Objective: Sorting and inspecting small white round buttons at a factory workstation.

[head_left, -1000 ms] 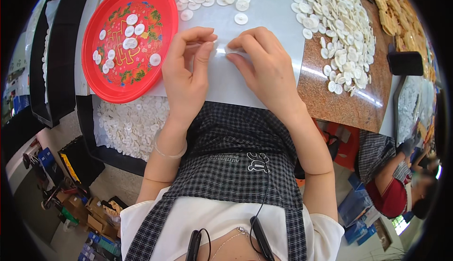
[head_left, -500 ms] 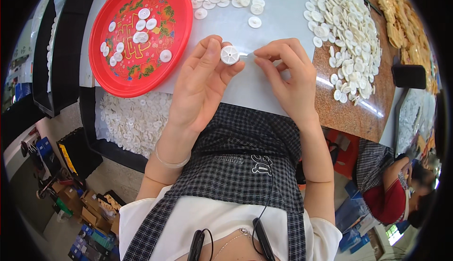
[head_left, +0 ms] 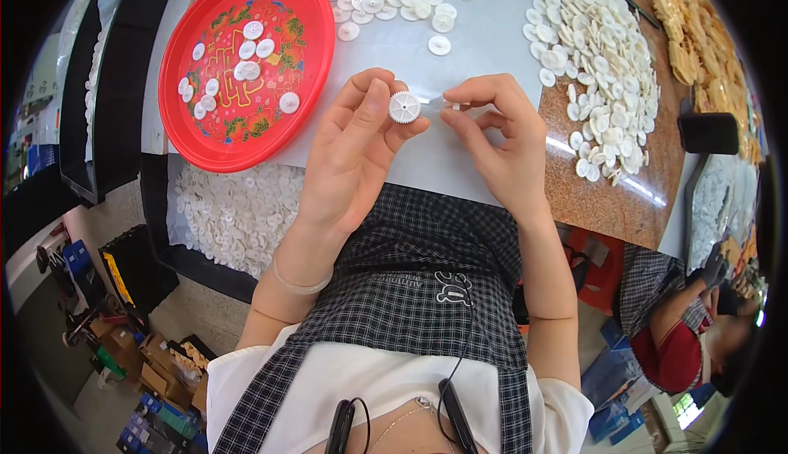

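Note:
My left hand [head_left: 353,138] pinches a white plastic gear [head_left: 405,107] by its edge, with the toothed rim and spoked face turned up. Close on its right, my right hand [head_left: 505,138] has thumb and forefinger closed on a tiny white piece [head_left: 460,107], too small to name. A narrow gap separates that piece from the gear. Both hands are above the grey sheet on the table [head_left: 447,158]. To the left of my left hand stands a red tray [head_left: 246,154] with a flowered bottom and several white gears [head_left: 288,103] lying in it.
Loose white gears [head_left: 373,1] lie beyond my hands, and a large heap of white discs [head_left: 603,68] is at the right. Below the tray, a black bin [head_left: 201,265] holds many white parts. A black device [head_left: 708,134] sits at the right edge; another person [head_left: 677,339] works beyond.
The gear in my left hand has tilted and shifted slightly right. My right fingers have turned, and a tiny white piece now shows between them. The other person's arm has moved.

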A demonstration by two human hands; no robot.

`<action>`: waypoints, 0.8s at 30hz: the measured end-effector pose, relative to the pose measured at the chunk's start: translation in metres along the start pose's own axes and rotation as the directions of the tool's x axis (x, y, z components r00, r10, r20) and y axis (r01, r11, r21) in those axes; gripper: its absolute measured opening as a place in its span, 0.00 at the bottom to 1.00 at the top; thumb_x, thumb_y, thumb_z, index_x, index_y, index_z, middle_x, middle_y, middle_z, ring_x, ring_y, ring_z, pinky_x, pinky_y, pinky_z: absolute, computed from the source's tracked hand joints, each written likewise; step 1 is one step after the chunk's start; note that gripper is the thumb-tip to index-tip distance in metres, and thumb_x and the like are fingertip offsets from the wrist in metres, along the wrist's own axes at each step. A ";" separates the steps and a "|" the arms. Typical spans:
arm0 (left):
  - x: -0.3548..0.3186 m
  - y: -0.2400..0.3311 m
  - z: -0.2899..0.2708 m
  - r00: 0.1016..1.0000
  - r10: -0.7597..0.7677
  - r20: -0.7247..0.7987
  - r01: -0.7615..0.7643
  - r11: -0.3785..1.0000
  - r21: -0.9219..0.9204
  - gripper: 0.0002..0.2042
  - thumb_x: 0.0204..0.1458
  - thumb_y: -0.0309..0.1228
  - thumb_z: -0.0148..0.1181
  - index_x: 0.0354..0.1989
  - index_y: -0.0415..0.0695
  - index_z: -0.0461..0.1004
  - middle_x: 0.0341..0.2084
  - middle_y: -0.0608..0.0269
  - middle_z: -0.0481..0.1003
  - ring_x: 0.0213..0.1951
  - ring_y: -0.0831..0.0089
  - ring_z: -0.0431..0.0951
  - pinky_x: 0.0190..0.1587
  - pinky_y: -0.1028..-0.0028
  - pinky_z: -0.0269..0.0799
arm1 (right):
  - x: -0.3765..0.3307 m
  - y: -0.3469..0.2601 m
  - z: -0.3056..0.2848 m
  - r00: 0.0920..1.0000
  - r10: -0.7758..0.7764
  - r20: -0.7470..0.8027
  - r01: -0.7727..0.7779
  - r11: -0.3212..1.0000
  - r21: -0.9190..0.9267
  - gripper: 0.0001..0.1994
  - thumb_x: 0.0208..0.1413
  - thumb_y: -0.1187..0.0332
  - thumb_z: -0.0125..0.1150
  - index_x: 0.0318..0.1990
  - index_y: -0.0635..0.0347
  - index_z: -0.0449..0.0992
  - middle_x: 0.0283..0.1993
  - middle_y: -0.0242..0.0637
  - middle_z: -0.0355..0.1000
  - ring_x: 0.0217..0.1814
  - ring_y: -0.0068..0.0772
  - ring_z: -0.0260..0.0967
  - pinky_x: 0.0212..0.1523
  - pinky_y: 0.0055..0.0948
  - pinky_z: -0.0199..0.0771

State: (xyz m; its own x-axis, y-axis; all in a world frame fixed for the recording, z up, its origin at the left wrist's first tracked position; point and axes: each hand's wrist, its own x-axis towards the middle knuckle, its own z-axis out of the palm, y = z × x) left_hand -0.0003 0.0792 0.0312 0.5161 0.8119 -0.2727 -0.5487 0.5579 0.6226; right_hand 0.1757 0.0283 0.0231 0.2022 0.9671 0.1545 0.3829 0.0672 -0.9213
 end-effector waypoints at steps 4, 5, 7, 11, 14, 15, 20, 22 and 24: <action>0.002 -0.002 0.001 0.997 -0.079 -0.009 0.078 0.994 -0.075 0.12 0.66 0.35 0.51 0.51 0.42 0.69 0.41 0.67 0.73 0.43 0.78 0.74 0.48 0.74 0.71 | -0.002 -0.003 0.002 1.000 -0.003 -0.010 0.005 0.968 0.251 0.09 0.48 0.84 0.66 0.36 0.62 0.77 0.45 0.36 0.72 0.45 0.25 0.72 0.40 0.21 0.75; 0.002 -0.003 0.002 0.997 -0.079 -0.008 0.078 0.994 -0.075 0.12 0.66 0.35 0.51 0.51 0.42 0.69 0.41 0.67 0.73 0.43 0.78 0.74 0.48 0.74 0.71 | -0.002 -0.005 0.002 1.000 -0.009 -0.018 0.015 0.947 0.321 0.10 0.47 0.85 0.67 0.34 0.62 0.76 0.46 0.37 0.73 0.47 0.26 0.73 0.42 0.22 0.76; 0.000 -0.007 0.004 0.992 -0.122 0.000 0.122 0.990 -0.067 0.13 0.66 0.34 0.50 0.53 0.41 0.69 0.41 0.67 0.73 0.42 0.79 0.73 0.44 0.77 0.68 | -0.002 -0.005 0.000 0.994 -0.102 -0.028 0.106 0.962 0.253 0.11 0.46 0.86 0.67 0.34 0.62 0.75 0.45 0.38 0.74 0.48 0.27 0.73 0.46 0.24 0.76; -0.004 -0.012 0.003 0.977 -0.154 0.150 0.156 0.988 -0.004 0.15 0.66 0.37 0.51 0.55 0.41 0.67 0.48 0.62 0.72 0.48 0.79 0.71 0.45 0.78 0.67 | -0.003 -0.009 0.002 0.953 -0.287 -0.094 0.295 0.950 0.097 0.16 0.43 0.86 0.69 0.38 0.60 0.72 0.42 0.39 0.76 0.48 0.31 0.75 0.57 0.33 0.72; -0.002 -0.011 -0.001 0.967 -0.192 0.168 0.179 0.980 0.086 0.18 0.65 0.38 0.53 0.57 0.40 0.65 0.48 0.62 0.72 0.45 0.83 0.70 0.41 0.82 0.65 | -0.005 -0.008 0.002 0.906 -0.409 -0.108 0.408 0.912 -0.033 0.23 0.43 0.86 0.69 0.45 0.58 0.67 0.41 0.39 0.77 0.47 0.34 0.77 0.61 0.37 0.69; 0.000 -0.010 -0.004 0.953 -0.197 0.231 0.184 0.980 0.075 0.19 0.64 0.39 0.54 0.57 0.40 0.64 0.48 0.62 0.72 0.43 0.84 0.70 0.39 0.84 0.64 | -0.005 -0.008 0.002 0.906 -0.409 -0.108 0.408 0.912 -0.034 0.23 0.43 0.86 0.69 0.45 0.58 0.67 0.41 0.39 0.77 0.47 0.34 0.77 0.61 0.37 0.69; 0.001 -0.010 -0.004 0.932 -0.221 0.289 0.212 0.975 0.062 0.22 0.63 0.41 0.56 0.58 0.40 0.64 0.48 0.61 0.71 0.39 0.86 0.70 0.36 0.87 0.63 | -0.006 -0.008 0.007 0.929 -0.353 -0.113 0.367 0.916 0.161 0.30 0.45 0.86 0.67 0.54 0.58 0.59 0.43 0.44 0.75 0.49 0.37 0.77 0.60 0.42 0.72; 0.000 -0.010 -0.005 0.938 -0.220 0.268 0.221 0.975 0.026 0.23 0.62 0.40 0.57 0.60 0.40 0.62 0.48 0.62 0.71 0.40 0.86 0.70 0.38 0.86 0.65 | -0.005 -0.011 0.008 0.935 -0.335 -0.116 0.352 0.915 0.196 0.32 0.45 0.87 0.66 0.56 0.57 0.57 0.45 0.46 0.74 0.50 0.39 0.77 0.58 0.41 0.75; -0.002 -0.012 -0.004 0.947 -0.203 0.249 0.213 0.977 -0.011 0.19 0.63 0.36 0.56 0.58 0.41 0.64 0.48 0.59 0.74 0.37 0.86 0.70 0.36 0.85 0.64 | -0.004 -0.013 0.009 0.941 -0.318 -0.118 0.337 0.912 0.232 0.35 0.44 0.87 0.66 0.58 0.57 0.56 0.47 0.48 0.73 0.51 0.40 0.76 0.56 0.40 0.77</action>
State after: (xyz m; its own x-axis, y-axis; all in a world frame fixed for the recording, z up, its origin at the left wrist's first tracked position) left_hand 0.0026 0.0722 0.0214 0.7640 0.6126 -0.2024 -0.4334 0.7197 0.5425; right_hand 0.1617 0.0253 0.0308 0.1752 0.8593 0.4805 0.2085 0.4446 -0.8711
